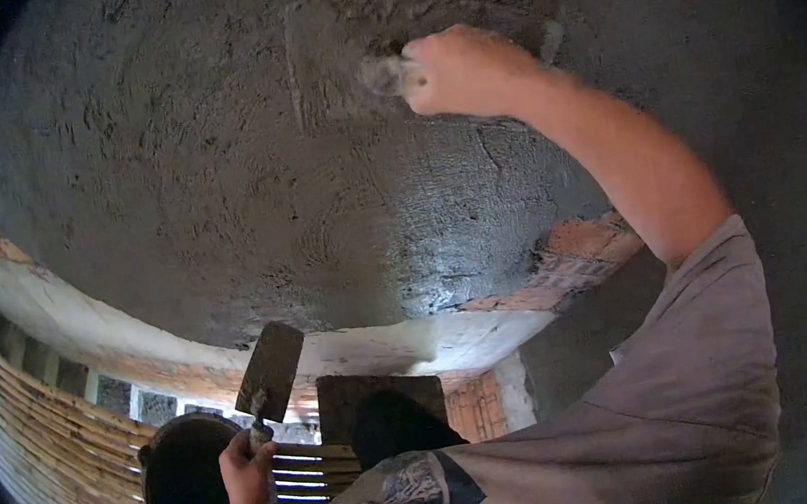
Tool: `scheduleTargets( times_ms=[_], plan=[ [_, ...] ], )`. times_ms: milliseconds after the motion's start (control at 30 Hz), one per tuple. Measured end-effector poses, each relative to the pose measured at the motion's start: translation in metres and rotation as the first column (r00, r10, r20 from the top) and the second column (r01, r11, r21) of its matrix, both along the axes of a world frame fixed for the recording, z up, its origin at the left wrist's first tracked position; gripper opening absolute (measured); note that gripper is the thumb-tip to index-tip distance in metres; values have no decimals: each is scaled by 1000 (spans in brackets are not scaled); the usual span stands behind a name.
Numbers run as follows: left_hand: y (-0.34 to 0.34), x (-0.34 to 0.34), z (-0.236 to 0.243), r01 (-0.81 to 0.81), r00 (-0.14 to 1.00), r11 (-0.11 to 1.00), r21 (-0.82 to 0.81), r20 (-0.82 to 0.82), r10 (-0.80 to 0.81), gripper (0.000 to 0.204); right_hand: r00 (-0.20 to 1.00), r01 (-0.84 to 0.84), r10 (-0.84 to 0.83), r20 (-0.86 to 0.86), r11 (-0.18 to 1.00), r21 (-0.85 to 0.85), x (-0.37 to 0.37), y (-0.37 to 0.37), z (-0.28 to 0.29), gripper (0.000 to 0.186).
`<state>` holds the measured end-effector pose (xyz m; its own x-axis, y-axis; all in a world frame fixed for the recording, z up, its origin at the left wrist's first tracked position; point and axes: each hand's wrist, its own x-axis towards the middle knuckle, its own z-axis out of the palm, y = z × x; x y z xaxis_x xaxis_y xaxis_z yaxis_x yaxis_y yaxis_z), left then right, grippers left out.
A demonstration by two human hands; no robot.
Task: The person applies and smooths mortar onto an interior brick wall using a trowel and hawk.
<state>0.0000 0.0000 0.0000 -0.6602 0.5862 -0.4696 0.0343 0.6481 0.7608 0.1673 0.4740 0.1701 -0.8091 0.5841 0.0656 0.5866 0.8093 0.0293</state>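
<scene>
- The shirt [640, 374] is filling the lower right of the frame, its sleeve leading to the bare right arm.
- The right hand [457, 69] is gripping, fingers fully curled, the handle [384, 75] of what is looking like a float, at the upper centre; the handle's blurred end is sticking out left of the fist, its long axis running roughly left to right.
- The float's plate is blending into the wet mortar, so its outline is hard to tell.
- The grey mortar [210, 155] is spreading around that fist, mostly toward the upper left and centre; the right hand is lying nearer to it than the left.
- The left hand [246, 470], at the lower left, is wrapping around the handle of a trowel [270, 374], whose long axis is pointing up and slightly right.
- The black bucket [147, 485] is standing just left of that hand; nothing is visibly blocking between the two tools.
- Farther off, bare bricks [585, 250] are showing right of centre, and bamboo poles [42, 427] are curving along the left.
</scene>
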Motion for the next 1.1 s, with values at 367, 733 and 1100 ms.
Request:
scheduleTargets(
  times_ms=[367,733,1100],
  plan=[
    [-20,46,0,-26,998,989,-144,59,34,20,380,-181,-677,-630,614,-768,156,-8,-111,20],
    [-21,76,-5,-19,985,987,-161,168,47,21,565,-354,-686,-458,300,-886,-51,-107,-92,7],
    [-33,94,13,-105,969,984,-144,209,134,24,809,-324,-181,-559,657,-681,-102,-176,-184,15]
  ],
)
